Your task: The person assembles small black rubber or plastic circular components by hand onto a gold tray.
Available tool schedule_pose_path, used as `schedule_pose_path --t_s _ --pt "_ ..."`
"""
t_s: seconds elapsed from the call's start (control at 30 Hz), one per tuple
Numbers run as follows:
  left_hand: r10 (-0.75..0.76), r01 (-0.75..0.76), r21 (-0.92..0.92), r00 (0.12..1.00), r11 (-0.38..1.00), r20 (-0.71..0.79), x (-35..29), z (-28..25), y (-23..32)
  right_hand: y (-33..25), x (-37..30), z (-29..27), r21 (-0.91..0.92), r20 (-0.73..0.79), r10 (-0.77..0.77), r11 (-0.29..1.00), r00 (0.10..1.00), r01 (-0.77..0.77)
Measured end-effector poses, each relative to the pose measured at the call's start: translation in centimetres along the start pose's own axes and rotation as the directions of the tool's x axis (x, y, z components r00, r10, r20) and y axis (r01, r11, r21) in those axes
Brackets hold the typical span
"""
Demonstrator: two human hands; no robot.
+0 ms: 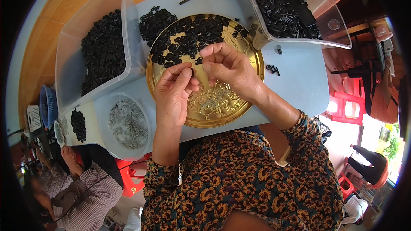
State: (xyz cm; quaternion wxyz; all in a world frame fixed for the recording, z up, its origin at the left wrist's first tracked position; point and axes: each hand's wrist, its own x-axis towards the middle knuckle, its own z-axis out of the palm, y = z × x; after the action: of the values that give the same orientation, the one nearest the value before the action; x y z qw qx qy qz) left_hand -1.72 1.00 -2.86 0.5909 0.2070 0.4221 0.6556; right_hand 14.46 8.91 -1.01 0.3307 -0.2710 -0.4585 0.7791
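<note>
My left hand [172,96] is over the round gold tray [150,75], thumb and forefinger pinched on a small black plastic piece, mostly hidden by the fingertips. Close beside it is my right hand [231,70], its forefinger raised away from the thumb and the other fingers curled in; what they hold, if anything, is hidden. Loose black plastic pieces [188,38] cover the far part of the tray. Small shiny metal pieces [218,100] lie in its near part, below my hands.
Clear plastic bins of black pieces stand left [102,51] and right [278,13]. A black heap [156,21] lies beyond the tray; a round tub [128,124] holds small metal parts. Some black pieces [272,69] lie on the table's right. A co-worker [87,192] sits at lower left.
</note>
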Motion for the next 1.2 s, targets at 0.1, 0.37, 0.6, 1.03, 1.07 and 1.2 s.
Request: schedule_pose_path --t_s 0.1,0.37,0.6,1.03,1.07,1.2 --pt "-0.024 0.018 -0.101 0.998 0.995 -0.064 0.0 0.8 -0.2 0.4 -0.2 0.2 -0.100 0.026 -0.056 0.993 0.998 0.058" --pt "-0.034 0.034 -0.086 0.999 0.996 0.000 -0.7 0.8 0.2 0.2 0.0 -0.1 -0.075 -0.021 -0.039 0.996 0.999 0.038" --pt "0.003 -0.002 -0.035 1.000 0.999 0.020 -1.0 2.2 -0.3 0.7 0.3 -0.1 -0.054 -0.024 -0.065 0.997 0.998 0.063" --pt "0.169 -0.159 0.406 0.986 0.900 0.010 -0.7 1.8 -0.5 -0.5 0.1 -0.4 -0.504 0.042 -0.082 0.859 0.996 0.092" --pt "0.139 -0.141 0.385 0.990 0.912 0.034 -0.6 1.6 -0.3 -0.5 0.2 -0.6 -0.505 0.042 -0.081 0.858 0.996 0.091" --pt "-0.005 -0.008 0.183 0.997 0.983 0.073 -0.2 0.9 0.0 -0.5 0.8 -1.8 -0.567 0.232 -0.194 0.769 0.953 0.295"
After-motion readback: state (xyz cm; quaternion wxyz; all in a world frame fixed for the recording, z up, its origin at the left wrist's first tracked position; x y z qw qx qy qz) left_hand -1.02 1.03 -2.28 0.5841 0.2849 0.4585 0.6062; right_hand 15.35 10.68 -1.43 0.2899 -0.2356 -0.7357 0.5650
